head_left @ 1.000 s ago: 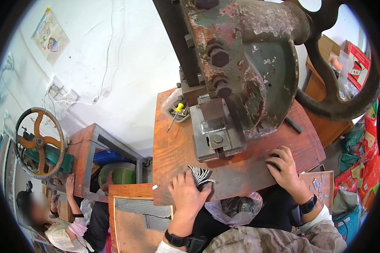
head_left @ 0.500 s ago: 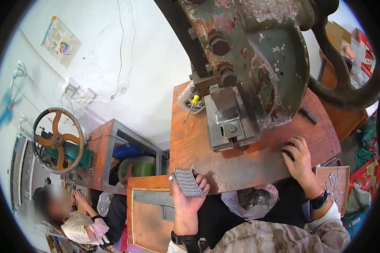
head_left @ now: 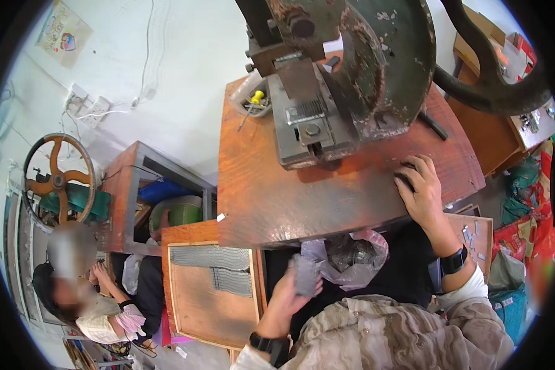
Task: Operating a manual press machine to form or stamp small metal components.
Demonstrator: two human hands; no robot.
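A ridged grey block, looking like a stack of thin metal strips, is gripped in my left hand above my lap; the hand and block are slightly blurred. My right hand rests on the wooden workbench, fingers bent, thumb apart, with nothing visible in it. Beyond the hands stands a worn green hand press with a steel die block at its base. Rows of similar grey strips lie in a shallow wooden tray left of my left hand.
A plastic bag of dark pieces sits by my lap. A container holds a yellow-handled screwdriver. A metal rod lies right of the press. Another wooden tray holds small metal pieces. A co-worker sits at left, near a handwheel.
My left hand has moved down and slightly right with the grey block, away from the bench edge. The view has shifted, while my right hand stays on the bench.
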